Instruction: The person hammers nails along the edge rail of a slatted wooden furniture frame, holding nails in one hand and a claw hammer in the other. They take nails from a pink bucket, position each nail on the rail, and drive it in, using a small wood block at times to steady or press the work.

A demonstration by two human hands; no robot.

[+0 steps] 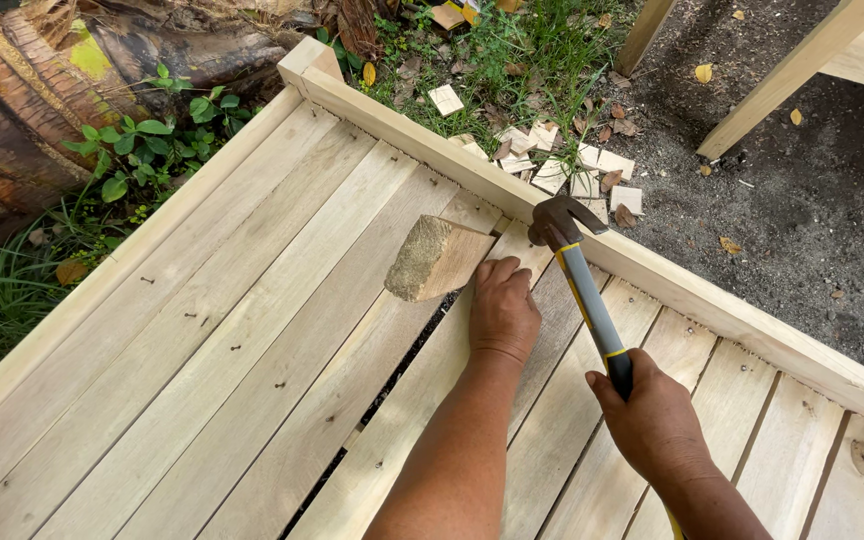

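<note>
- Pale, unfinished wood fills the view: a slatted platform (252, 330) of long planks nailed side by side, with a raised rail (652, 270) along its far edge.
- The left hand (502, 310) lies palm down on a slat, fingers together, pressed against the near side of a rough wooden block (437, 260) (a short offcut, its sawn end facing the camera).
- The block rests tilted on the planks just beyond the left fingertips, over a dark gap between two slats.
- The right hand (657, 420) is wrapped tight round the dark grip of a claw hammer (582, 290), whose grey shaft with yellow bands runs up and away from the fist.
- The hammer's head is just right of the block, near the rail.
- Beyond the rail, small wood offcuts (572, 170) lie scattered on grass and dirt.
</note>
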